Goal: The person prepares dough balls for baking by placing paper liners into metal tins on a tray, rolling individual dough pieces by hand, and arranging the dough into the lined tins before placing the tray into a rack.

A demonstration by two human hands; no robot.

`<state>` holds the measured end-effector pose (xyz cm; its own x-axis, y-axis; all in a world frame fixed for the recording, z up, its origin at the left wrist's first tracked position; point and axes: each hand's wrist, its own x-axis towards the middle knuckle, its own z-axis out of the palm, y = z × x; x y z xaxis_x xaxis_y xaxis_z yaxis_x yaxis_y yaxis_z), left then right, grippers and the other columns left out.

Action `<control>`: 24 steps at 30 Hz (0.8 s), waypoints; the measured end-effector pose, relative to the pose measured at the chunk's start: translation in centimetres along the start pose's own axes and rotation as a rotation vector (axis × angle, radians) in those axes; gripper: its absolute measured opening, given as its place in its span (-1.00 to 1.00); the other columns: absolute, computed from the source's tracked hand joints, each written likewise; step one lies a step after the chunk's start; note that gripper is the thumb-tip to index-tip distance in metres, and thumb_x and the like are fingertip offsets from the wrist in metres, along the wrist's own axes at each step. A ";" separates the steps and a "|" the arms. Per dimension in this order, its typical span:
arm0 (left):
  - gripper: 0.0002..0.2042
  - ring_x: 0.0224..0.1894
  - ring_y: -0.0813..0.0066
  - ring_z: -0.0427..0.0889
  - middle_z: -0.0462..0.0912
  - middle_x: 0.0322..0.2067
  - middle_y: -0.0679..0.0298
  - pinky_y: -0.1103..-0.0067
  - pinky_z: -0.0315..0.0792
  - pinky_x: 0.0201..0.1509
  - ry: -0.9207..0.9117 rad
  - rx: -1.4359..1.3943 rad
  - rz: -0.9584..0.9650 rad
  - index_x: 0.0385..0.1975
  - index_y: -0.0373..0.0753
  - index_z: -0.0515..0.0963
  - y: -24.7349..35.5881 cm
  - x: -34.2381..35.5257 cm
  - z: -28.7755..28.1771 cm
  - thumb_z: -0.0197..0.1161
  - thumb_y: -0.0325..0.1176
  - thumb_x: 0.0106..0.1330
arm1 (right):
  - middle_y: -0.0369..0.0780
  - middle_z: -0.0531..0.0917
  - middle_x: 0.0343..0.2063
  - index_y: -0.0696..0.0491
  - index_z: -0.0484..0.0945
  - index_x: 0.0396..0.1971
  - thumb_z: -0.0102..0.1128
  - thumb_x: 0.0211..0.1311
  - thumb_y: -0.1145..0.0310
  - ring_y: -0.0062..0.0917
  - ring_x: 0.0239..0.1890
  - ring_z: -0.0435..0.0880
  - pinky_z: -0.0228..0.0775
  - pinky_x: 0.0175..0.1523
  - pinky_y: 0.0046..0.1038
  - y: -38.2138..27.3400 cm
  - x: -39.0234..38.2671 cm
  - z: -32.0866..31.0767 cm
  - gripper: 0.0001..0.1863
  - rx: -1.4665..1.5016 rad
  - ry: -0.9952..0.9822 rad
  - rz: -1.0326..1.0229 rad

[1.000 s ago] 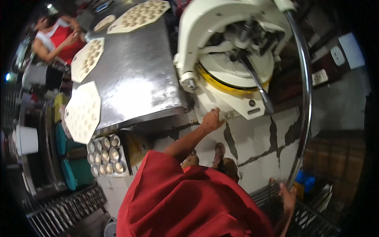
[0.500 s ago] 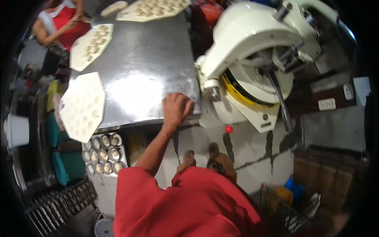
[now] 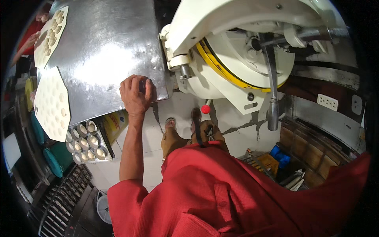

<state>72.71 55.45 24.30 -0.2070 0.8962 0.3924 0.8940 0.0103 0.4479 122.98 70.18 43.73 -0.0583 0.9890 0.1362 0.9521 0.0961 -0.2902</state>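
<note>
My left hand [image 3: 135,93] lies curled on the steel table [image 3: 92,39] near its front corner, with something dark between thumb and fingers that I cannot make out. A white honeycomb-holed board [image 3: 51,100] is left of it, and another board [image 3: 42,51] with small dough pieces lies farther back. Right of the hand stands a cream machine [image 3: 233,87] with a yellow band [image 3: 218,67], a steel lever [image 3: 272,112] and a red knob [image 3: 205,109]. My right arm's red sleeve runs to the right edge; the hand is out of view.
A person [image 3: 29,41] in red stands beyond the table's left side. Fluted tins with dough on a tray [image 3: 104,154], green bins [image 3: 57,160] and a metal rack [image 3: 65,201] are at lower left. A crate [image 3: 266,164], blue container [image 3: 278,156] and wooden board [image 3: 308,148] are at right.
My left hand has risen from beside the machine's base onto the table's corner. My right hand has left the long rail and the view. The machine's rail has swung up and back.
</note>
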 end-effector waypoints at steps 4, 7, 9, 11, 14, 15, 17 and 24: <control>-0.83 -0.04 0.12 0.52 0.61 -0.16 0.18 0.29 0.37 0.10 -0.004 0.044 0.010 -0.23 -0.13 0.61 0.1 0.1 0.2 0.34 -0.28 0.23 | -0.31 0.55 -0.41 0.00 0.51 -0.24 0.01 0.44 0.23 -0.58 -0.41 0.54 0.43 -0.26 -0.46 2.1 2.6 -2.3 -0.82 -0.021 0.036 -0.096; -0.84 -0.04 0.11 0.51 0.60 -0.17 0.17 0.28 0.37 0.11 -0.004 0.075 0.009 -0.24 -0.13 0.61 0.6 0.0 0.5 0.34 -0.27 0.24 | -0.31 0.54 -0.42 -0.01 0.51 -0.26 -0.01 0.45 0.23 -0.59 -0.42 0.53 0.42 -0.27 -0.46 4.3 3.2 -5.1 -0.81 0.006 0.090 -0.154; -0.83 -0.03 0.09 0.51 0.59 -0.16 0.16 0.27 0.36 0.11 -0.019 0.068 0.025 -0.22 -0.14 0.60 0.7 0.1 0.9 0.32 -0.26 0.26 | -0.32 0.54 -0.43 -0.01 0.52 -0.27 -0.03 0.46 0.22 -0.59 -0.43 0.53 0.42 -0.27 -0.46 6.3 2.3 -7.2 -0.80 0.094 0.185 -0.180; -0.82 -0.03 0.09 0.50 0.58 -0.15 0.15 0.27 0.36 0.11 -0.009 0.084 0.046 -0.20 -0.14 0.59 0.7 0.0 1.4 0.31 -0.25 0.28 | -0.32 0.53 -0.44 -0.02 0.52 -0.28 -0.04 0.47 0.22 -0.59 -0.43 0.52 0.42 -0.27 -0.47 9.6 -0.8 -7.6 -0.79 0.368 0.325 -0.162; -0.81 -0.04 0.10 0.49 0.57 -0.15 0.15 0.26 0.35 0.11 0.011 0.179 0.041 -0.19 -0.15 0.58 -0.2 -0.3 0.8 0.29 -0.24 0.30 | -0.31 0.55 -0.41 -0.03 0.51 -0.24 0.03 0.46 0.16 -0.58 -0.39 0.55 0.45 -0.25 -0.43 12.2 -10.2 7.6 -0.79 0.793 0.152 0.416; -0.82 -0.04 0.10 0.49 0.58 -0.16 0.15 0.26 0.35 0.10 -0.003 0.174 0.043 -0.20 -0.16 0.58 0.4 -0.2 1.1 0.29 -0.24 0.30 | -0.30 0.57 -0.38 -0.03 0.51 -0.19 0.12 0.44 0.10 -0.56 -0.35 0.58 0.49 -0.23 -0.40 11.9 -14.6 13.4 -0.76 0.801 0.027 0.723; -0.82 -0.14 0.10 0.56 0.61 -0.23 0.12 0.31 0.44 -0.03 -0.076 -0.051 -0.057 -0.23 -0.24 0.60 1.7 -1.5 1.0 0.28 -0.27 0.34 | -0.30 0.60 -0.36 -0.02 0.58 -0.14 0.14 0.38 0.22 -0.56 -0.47 0.57 0.49 -0.18 -0.29 3.4 -17.9 17.4 -0.81 1.744 0.041 1.042; -0.66 -0.35 0.61 0.47 0.58 -0.41 0.36 0.64 0.36 -0.24 -0.202 -0.694 -0.538 -0.28 -0.34 0.62 16.3 -10.9 3.2 0.17 -0.13 0.51 | -0.22 0.56 -0.35 0.02 0.40 0.00 -0.15 0.60 0.06 -0.46 -0.44 0.55 0.47 -0.19 -0.34 4.5 -21.7 22.4 -0.66 1.953 0.188 1.026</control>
<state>90.76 47.22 24.74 -0.3955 0.9092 -0.1299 0.2416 0.2395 0.9404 121.82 51.73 18.26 0.2539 0.7511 -0.6095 -0.7760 -0.2179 -0.5918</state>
